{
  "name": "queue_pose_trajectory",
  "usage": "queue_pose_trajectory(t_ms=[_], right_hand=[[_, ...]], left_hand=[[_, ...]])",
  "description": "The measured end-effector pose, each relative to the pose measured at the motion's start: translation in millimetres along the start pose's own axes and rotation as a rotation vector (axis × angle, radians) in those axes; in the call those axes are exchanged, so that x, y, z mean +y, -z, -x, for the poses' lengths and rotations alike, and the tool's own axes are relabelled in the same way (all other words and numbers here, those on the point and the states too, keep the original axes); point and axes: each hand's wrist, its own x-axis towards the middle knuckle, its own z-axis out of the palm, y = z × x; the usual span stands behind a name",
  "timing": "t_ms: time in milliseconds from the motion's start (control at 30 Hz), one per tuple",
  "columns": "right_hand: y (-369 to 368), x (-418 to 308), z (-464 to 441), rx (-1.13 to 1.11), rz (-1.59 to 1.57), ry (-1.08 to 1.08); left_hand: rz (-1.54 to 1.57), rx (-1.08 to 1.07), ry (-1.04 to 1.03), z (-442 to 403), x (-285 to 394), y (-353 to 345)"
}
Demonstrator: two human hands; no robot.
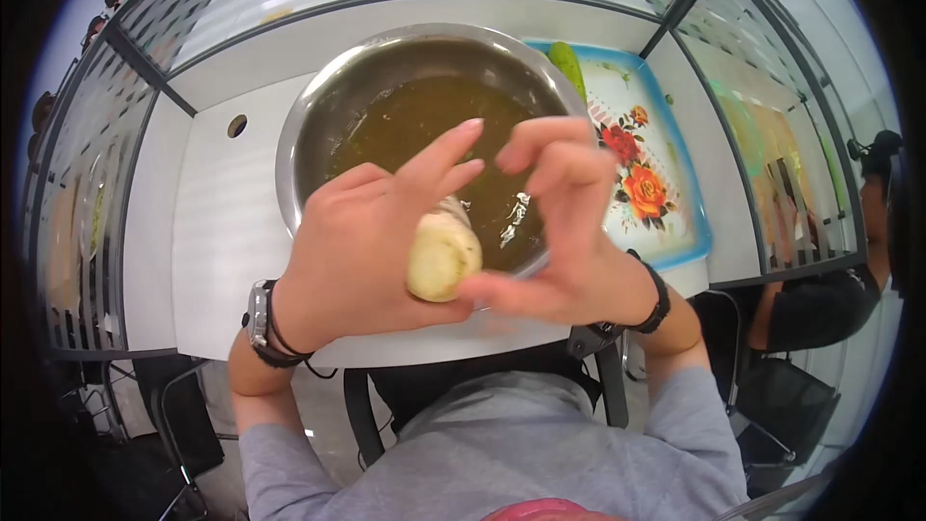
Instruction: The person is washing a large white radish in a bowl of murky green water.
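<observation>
My left hand (362, 246) is closed around a pale root vegetable (446, 256), its rounded, yellowish-white end facing me and the rest partly hidden by the fingers. The index finger of that hand points out over the basin. My right hand (569, 232) is slightly blurred, with its fingers curled but apart and nothing visible between them. Its thumb tip is beside the vegetable's end; whether it touches cannot be made out. Both hands are above the near side of a large steel basin (313, 87) that holds brownish water (434, 116).
Right of the basin lies a blue-rimmed, flower-printed tray (690, 203) with a green cucumber (567, 68) at its far left. Low partitions surround the white table (227, 222), which has a cable hole (237, 125). Another person's arm (820, 309) shows at the right.
</observation>
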Motion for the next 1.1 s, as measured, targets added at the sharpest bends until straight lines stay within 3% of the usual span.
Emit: queue_pose_trajectory(t_ms=[67, 133, 200, 267, 333, 533, 733, 800, 933, 1100], right_hand=[[16.7, 16.6, 12.1, 0.138, 0.015, -0.068], [31.5, 26.0, 28.8, 0.122, 0.104, -0.169], [34.5, 34.1, 37.8, 0.114, 0.199, -0.259], [28.2, 39.3, 48.5, 0.180, 0.332, -0.275], [18.1, 47.8, 59.0, 0.238, 0.286, -0.274], [-11.8, 53.3, 73.8, 0.493, 0.051, -0.214], [-12.7, 53.6, 88.1, 0.360, 0.104, -0.194], [-15.9, 54.6, 90.5, 0.399, 0.120, -0.182], [-19.2, 57.5, 94.7, 0.413, 0.103, -0.160], [-21.4, 55.4, 94.5, 0.416, 0.121, -0.193]], left_hand=[[-0.115, -0.017, -0.081, 9.4, -8.1, 7.7], [-0.114, -0.018, -0.038, 20.5, -13.1, 13.1], [0.036, 0.152, 0.015, 29.3, -26.7, 10.7], [0.167, 0.170, 0.070, 43.9, -36.9, 3.7], [0.431, 0.383, 0.208, 56.0, -44.0, -5.2], [0.245, 0.417, 0.073, 64.6, -51.9, -16.2], [0.236, 0.521, 0.043, 68.6, -53.5, -23.7], [0.360, 0.643, 0.035, 71.0, -56.3, -27.0], [0.509, 0.685, 0.043, 71.0, -56.5, -20.6], [0.563, 0.547, 0.151, 57.8, -48.0, 1.7]])
